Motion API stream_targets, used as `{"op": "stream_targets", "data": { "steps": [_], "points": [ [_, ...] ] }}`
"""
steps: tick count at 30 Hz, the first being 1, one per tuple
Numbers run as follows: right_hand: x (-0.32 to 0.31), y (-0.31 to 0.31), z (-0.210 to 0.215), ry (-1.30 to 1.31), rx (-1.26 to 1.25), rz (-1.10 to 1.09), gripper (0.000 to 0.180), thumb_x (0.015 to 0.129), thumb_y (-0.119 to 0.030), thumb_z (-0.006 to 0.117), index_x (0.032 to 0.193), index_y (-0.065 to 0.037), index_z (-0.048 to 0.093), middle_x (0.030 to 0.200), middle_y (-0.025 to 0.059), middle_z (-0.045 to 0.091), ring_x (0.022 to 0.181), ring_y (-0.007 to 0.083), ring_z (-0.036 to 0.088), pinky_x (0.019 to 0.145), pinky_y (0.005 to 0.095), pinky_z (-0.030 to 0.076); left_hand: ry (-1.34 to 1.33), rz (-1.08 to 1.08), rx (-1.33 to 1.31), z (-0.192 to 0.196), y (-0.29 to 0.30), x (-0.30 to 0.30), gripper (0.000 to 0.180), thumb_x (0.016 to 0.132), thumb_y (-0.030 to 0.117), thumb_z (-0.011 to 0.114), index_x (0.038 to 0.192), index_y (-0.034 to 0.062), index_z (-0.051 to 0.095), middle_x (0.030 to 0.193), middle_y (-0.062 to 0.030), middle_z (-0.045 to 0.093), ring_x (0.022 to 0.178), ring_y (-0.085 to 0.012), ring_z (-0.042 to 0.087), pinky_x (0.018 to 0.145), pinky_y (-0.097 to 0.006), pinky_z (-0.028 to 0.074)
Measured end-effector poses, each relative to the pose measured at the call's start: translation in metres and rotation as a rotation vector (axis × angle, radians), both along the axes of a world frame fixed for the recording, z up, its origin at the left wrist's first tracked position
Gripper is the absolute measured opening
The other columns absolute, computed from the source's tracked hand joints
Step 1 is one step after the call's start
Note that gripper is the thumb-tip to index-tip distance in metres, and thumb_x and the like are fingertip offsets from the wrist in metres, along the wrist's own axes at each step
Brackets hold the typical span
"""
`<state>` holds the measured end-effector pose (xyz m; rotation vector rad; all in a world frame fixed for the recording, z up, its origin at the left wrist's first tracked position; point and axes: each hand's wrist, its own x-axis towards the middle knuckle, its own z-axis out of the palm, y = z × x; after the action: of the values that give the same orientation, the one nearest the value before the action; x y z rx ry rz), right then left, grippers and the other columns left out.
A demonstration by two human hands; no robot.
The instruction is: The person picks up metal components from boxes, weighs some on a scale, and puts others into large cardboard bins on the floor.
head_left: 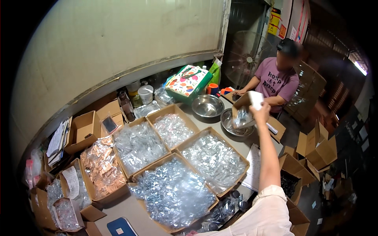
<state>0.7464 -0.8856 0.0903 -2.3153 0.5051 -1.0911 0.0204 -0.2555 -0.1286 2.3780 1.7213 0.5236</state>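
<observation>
My right arm, in a light sleeve, reaches far across the table. My right hand (260, 113) is closed at the edge of a small open cardboard box (239, 103). The box is tilted, and clear plastic bags show at its mouth. A blurred white piece (256, 100) lies right at my fingers; whether it belongs to the box I cannot tell. Just below is a steel bowl (237, 129), partly hidden by the box and bags. A second steel bowl (208, 106) stands to its left. My left hand is out of the picture.
Cardboard trays hold bagged metal parts (171, 192) and copper-coloured pieces (103, 167). A patterned bag (188, 83) stands behind the bowls. Across the table a person in a purple shirt (277, 76) works beside a fan (248, 59). Open cartons (317, 145) stand right; a blue case (120, 227) lies near.
</observation>
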Motion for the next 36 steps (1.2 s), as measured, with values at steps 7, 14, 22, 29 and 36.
{"op": "stream_targets", "data": {
  "steps": [7,14,22,29,36],
  "points": [
    [0.008,0.056,0.0,0.21,-0.914,0.467,0.077,0.056,-0.027,0.088,0.12,-0.015,0.048,0.12,0.0183,0.046,0.114,0.0364,0.044,0.096,0.0466,0.035,0.06,0.011,0.464,0.007,-0.018,0.005,0.036,0.097,0.026,0.058,0.12,-0.0023,0.061,0.109,-0.0205,0.064,0.093,-0.0321,0.061,0.083,-0.04,0.049],
    [-0.02,0.021,0.054,0.112,-0.988,0.335,0.076,0.055,-0.026,0.088,0.12,-0.017,0.048,0.123,0.0175,0.044,0.111,0.0341,0.045,0.091,0.0445,0.036,-0.031,-0.203,0.339,0.001,-0.027,0.018,0.038,0.1,0.037,0.048,0.119,0.0067,0.061,0.113,-0.0168,0.06,0.098,-0.0333,0.061,0.086,-0.04,0.049],
    [-0.101,0.016,0.095,-0.452,-0.109,0.293,0.056,0.065,-0.027,0.081,0.109,-0.005,0.053,0.109,0.0123,0.052,0.102,0.0279,0.054,0.091,0.0398,0.044,-0.145,-0.226,0.099,0.001,-0.008,0.013,0.046,0.093,0.03,0.058,0.131,0.0047,0.052,0.127,-0.0188,0.052,0.111,-0.0356,0.055,0.093,-0.041,0.045],
    [-0.254,0.183,0.103,-0.111,0.607,0.876,0.048,0.087,-0.034,0.065,0.124,-0.005,0.052,0.099,0.0035,0.059,0.089,0.0132,0.055,0.086,0.0294,0.044,-0.855,-0.371,-1.008,0.035,0.039,0.022,0.061,0.095,0.026,0.059,0.146,0.0093,0.028,0.117,-0.0152,0.057,0.081,-0.0246,0.062,0.059,-0.034,0.053],
    [-0.405,0.38,0.058,0.511,0.481,1.042,0.056,0.093,-0.042,0.057,0.136,-0.009,0.044,0.118,0.0175,0.06,0.112,0.0236,0.056,0.098,0.0358,0.041,-0.924,-0.756,-0.74,0.167,0.111,0.011,0.057,0.096,0.023,0.056,0.144,0.0006,0.033,0.14,-0.0144,0.044,0.096,-0.0219,0.063,0.077,-0.029,0.052]
  ]
}}
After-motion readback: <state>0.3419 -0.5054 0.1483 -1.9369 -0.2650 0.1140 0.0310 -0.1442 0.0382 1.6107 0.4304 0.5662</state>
